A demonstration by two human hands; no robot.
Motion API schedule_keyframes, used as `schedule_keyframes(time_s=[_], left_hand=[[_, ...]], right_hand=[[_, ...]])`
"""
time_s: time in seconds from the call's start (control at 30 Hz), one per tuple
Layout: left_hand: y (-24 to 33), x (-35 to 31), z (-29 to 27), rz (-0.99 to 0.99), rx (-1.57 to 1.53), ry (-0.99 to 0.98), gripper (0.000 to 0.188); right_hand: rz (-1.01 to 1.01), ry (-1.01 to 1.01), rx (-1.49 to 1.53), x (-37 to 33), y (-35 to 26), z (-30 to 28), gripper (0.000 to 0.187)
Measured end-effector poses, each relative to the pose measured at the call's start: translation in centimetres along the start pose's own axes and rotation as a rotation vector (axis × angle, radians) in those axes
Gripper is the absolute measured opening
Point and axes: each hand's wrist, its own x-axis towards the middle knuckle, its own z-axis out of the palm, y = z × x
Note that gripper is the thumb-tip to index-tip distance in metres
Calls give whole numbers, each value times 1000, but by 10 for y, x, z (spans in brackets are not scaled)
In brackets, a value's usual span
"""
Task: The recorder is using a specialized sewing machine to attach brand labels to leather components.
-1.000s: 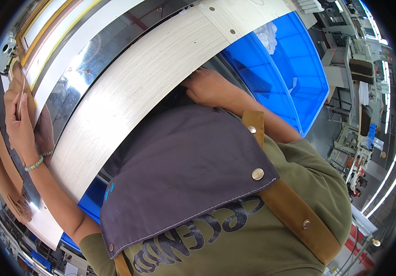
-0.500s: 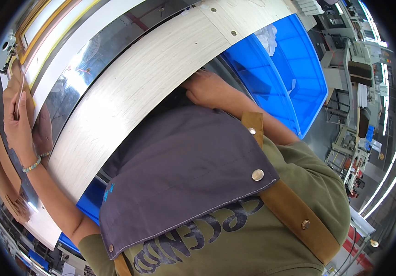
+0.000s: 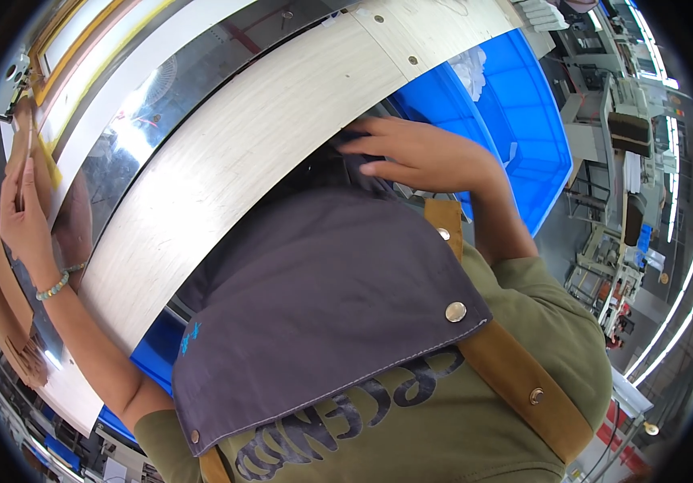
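My left hand [image 3: 24, 217], with a beaded bracelet at the wrist, is at the far left beside the shiny metal plate [image 3: 133, 137]. Its fingers close on a thin brown piece [image 3: 21, 149] that stands up past the fingertips; the piece's kind is unclear. The plate mirrors part of this hand. My right hand [image 3: 411, 153] is raised between the near edge of the pale wooden tabletop [image 3: 201, 185] and the blue bin, above my dark apron [image 3: 322, 282]. Its fingers are apart, slightly blurred, and nothing shows in them.
A divided blue bin [image 3: 535, 129] with white crumpled material [image 3: 469, 72] stands right of the tabletop. Long brown sheets [image 3: 0, 298] lie at the far left. A yellow-brown frame [image 3: 48, 56] is at the upper left. Workbenches with machines [image 3: 604, 258] fill the right background.
My right hand has come up and back from under the tabletop's edge, and its fingers now spread. My left hand has shifted slightly left along the plate's side.
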Motion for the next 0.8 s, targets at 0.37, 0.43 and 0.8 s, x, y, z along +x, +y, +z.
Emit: schedule_keyframes(time_s=[0.37, 0.43, 0.8], left_hand=[[91, -55, -56, 645, 354, 4, 37], [103, -60, -67, 661, 290, 42, 38], [96, -71, -164, 8, -214, -190, 37]], right_hand=[[-575, 122, 15, 131, -84, -82, 26], [-749, 229, -103, 176, -111, -68, 26], [-909, -5, -58, 293, -175, -109, 17]])
